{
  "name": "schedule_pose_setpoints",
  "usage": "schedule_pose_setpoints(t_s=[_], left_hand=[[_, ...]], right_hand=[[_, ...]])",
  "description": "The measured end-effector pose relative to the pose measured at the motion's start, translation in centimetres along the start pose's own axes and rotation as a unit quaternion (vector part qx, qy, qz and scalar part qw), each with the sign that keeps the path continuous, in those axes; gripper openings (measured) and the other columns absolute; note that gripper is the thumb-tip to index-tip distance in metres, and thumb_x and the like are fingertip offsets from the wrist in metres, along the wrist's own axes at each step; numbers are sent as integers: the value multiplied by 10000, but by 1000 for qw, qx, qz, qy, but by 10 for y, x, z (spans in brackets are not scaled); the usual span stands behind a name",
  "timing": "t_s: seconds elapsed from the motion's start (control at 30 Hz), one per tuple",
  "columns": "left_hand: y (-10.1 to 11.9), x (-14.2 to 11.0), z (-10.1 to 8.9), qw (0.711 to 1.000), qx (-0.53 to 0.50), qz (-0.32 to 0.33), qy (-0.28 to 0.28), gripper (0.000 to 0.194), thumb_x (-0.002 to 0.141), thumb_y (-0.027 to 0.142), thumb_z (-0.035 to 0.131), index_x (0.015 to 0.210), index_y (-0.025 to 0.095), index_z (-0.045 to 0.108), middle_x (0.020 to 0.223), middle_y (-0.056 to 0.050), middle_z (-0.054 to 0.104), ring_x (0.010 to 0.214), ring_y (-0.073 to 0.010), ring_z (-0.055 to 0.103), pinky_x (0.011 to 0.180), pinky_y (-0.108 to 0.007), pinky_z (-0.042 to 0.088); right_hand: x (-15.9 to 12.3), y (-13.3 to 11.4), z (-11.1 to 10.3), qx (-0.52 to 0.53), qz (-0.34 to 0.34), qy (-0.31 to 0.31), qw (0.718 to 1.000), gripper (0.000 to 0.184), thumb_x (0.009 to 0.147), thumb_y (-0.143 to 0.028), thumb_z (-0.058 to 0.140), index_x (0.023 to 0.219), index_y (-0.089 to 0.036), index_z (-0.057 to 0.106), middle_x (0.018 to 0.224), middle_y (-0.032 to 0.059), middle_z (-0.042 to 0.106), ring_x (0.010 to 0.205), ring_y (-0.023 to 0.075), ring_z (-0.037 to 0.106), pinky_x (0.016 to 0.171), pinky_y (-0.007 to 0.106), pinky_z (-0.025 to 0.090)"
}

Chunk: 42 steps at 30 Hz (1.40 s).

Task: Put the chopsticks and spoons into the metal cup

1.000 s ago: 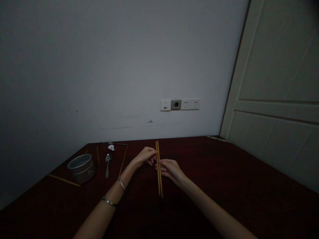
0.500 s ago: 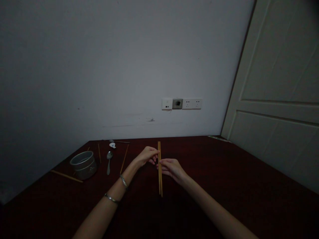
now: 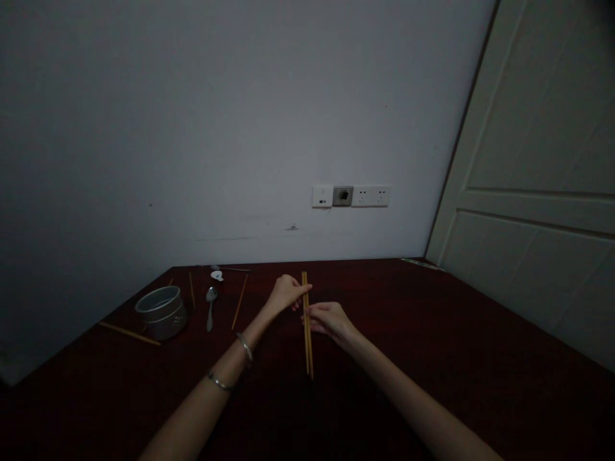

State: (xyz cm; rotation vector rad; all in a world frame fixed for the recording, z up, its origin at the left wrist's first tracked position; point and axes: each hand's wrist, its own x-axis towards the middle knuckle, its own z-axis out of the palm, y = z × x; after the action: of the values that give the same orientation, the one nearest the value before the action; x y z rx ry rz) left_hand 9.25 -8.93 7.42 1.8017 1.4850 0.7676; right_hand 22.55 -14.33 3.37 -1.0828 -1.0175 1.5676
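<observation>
Two wooden chopsticks (image 3: 308, 346) stand side by side in front of me, tops nearly together and lower tips slightly apart. Near their upper end my left hand (image 3: 288, 292) pinches them, its thumb lying across the front. Lower down, my right hand (image 3: 331, 319) grips the same pair between thumb and fingers from the right. Some fingers of both hands are hidden behind the sticks. Whether the lower tips touch the dark red table (image 3: 432, 358) I cannot tell.
At the left stand a metal pot (image 3: 162, 314) and a spoon (image 3: 210, 308). Loose chopsticks lie around them, one (image 3: 129, 333) in front of the pot and another (image 3: 239, 302) right of the spoon. A small white spoon-like piece (image 3: 217, 275) lies farther back. Behind rises a wall with sockets (image 3: 369, 196).
My left hand has turned and risen slightly, its thumb now crossing over the chopsticks. The chopsticks' tops lean a little more to the left. My right hand keeps its hold.
</observation>
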Motion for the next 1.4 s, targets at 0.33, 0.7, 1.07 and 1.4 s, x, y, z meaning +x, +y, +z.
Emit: schedule_pose_setpoints(t_s=[0.33,0.7,1.07,1.4], left_hand=[[7,-8,-3,967,233,55,84,285,686,348,571,479,151,576,466,-89,559,595,-220,615,550,-256,409],[-2,-1,-2,988,156,-8,11,258,654,250,547,417,150,523,405,-41,532,413,-143,544,439,-220,410],[-14,5,0,987,157,-20,-23,244,670,234,505,465,114,560,477,-57,587,381,-110,529,409,-194,427],[-25,4,-5,984,149,-75,-65,231,686,214,524,492,92,558,484,-51,587,365,-99,500,427,-220,448]], right_hand=[[2,6,6,-27,2,12,1000,49,629,-147,655,632,-118,616,583,57,673,520,119,630,547,227,527],[2,10,8,-35,7,17,999,31,637,-124,635,630,-110,608,578,47,664,479,99,603,518,215,524],[5,17,6,-40,19,-11,999,71,643,-143,679,670,-99,630,580,26,661,494,94,610,541,210,533],[9,6,-8,-64,15,3,998,74,716,-155,646,744,-89,626,617,54,666,506,101,620,524,214,534]])
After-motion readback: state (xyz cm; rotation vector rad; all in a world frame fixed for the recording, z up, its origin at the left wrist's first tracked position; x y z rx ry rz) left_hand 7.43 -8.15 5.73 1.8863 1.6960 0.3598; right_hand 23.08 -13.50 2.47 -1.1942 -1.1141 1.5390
